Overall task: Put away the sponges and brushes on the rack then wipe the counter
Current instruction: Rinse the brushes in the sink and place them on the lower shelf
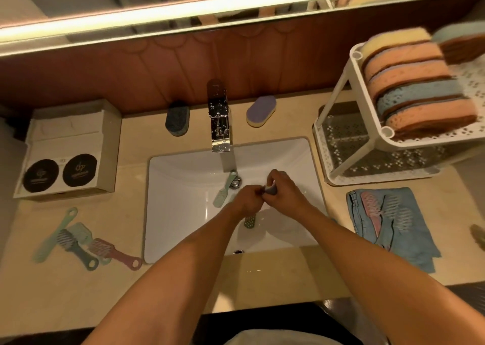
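Note:
Over the white sink (288,150), my left hand (246,200) and my right hand (284,190) meet, both closed on one small grey brush (270,190); its bristle end (249,221) pokes out below my left wrist. A mint brush (223,192) lies in the basin by the drain. Several brushes (78,242) lie on the counter at left. A pink brush (372,208) and a pale one (399,213) rest on a blue cloth (409,247). The white rack (341,95) at right holds several sponges (414,82) on its upper shelf. A grey sponge (177,119) and a purple sponge (261,111) flank the tap.
A chrome tap (219,116) stands behind the basin. A beige box (68,148) with two dark round labels sits at the left. A mirror with a light strip (183,6) runs along the back wall. The rack's lower shelf (367,155) holds nothing visible.

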